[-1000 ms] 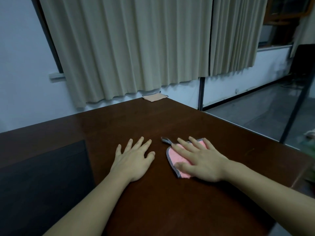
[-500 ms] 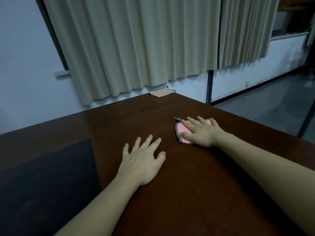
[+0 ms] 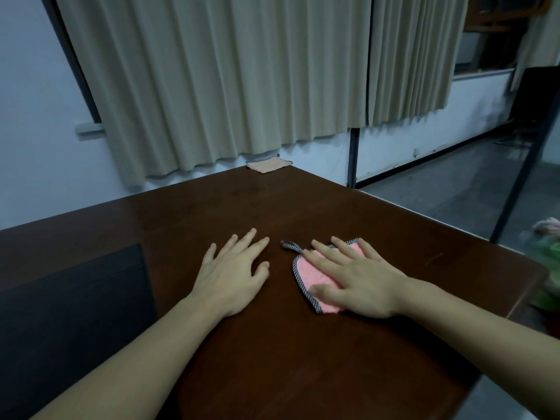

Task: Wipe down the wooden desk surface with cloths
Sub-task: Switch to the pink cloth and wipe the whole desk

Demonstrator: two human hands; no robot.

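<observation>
- Two cloths total — pink cloth (image 3: pixel 315 278) at centre right of the dark wooden worktop (image 3: pixel 272 344), beige cloth (image 3: pixel 268 165) way off at the upper-centre corner.
- Two hands: right hand (image 3: pixel 360 283) flat on the pink one, fingers (image 3: pixel 321 251) straight and spread.
- Left hand (image 3: pixel 233 274) rests bare on the wood just beside it, fingers spread too.

Dark wooden desk (image 3: pixel 272 213) under pink cloth (image 3: pixel 315 275), beige cloth (image 3: pixel 268 165), dark mat (image 3: pixel 69 313).

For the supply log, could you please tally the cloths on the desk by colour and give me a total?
Pink cloth with checked trim, under the right hand: 1
Beige cloth, at the far corner of the desk: 1
Total: 2 cloths
</observation>
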